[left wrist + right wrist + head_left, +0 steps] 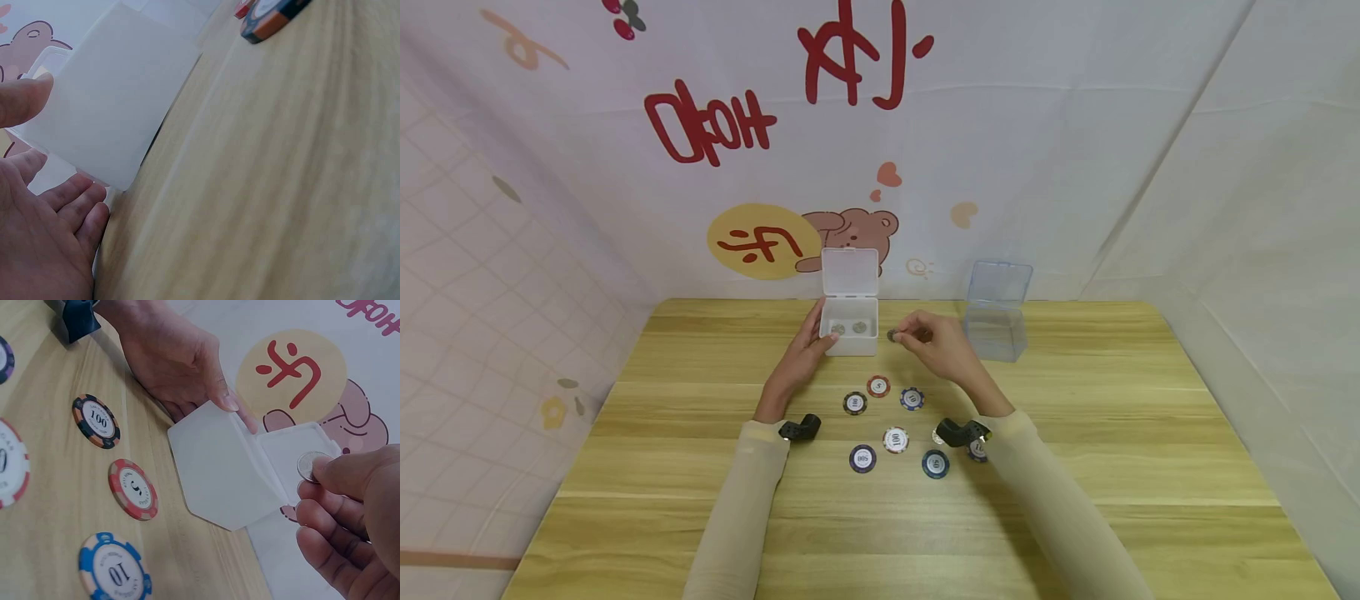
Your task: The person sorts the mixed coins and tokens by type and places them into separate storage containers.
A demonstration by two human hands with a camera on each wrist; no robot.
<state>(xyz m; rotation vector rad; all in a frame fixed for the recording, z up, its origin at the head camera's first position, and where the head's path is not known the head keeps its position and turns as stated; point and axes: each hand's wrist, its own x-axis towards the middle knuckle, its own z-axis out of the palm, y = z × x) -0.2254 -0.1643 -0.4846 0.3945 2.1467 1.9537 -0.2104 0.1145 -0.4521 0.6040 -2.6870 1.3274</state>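
- Two hands at work, head view: left hand (801,354) cups the left wall of the white box (850,325), lid up; fingers together, thumb at the near corner. Two coins lie inside.
- Right hand (940,346) holds just right of the box, thumb and forefinger pinching a small coin (892,336) above the table (1150,417).
- Chips lie near of the box: red 5 chip (877,386), 100 chip (854,403), blue 10 chip (912,398), more nearer the person. Clear box (996,321) stands open, far right.
- Left wrist view: thumb (25,97) on the box wall (112,94), other fingers (75,200) loosely together alongside it.
- Right wrist view: coin (310,466) pinched at the fingertips over the open box (231,469); remaining fingers curled.
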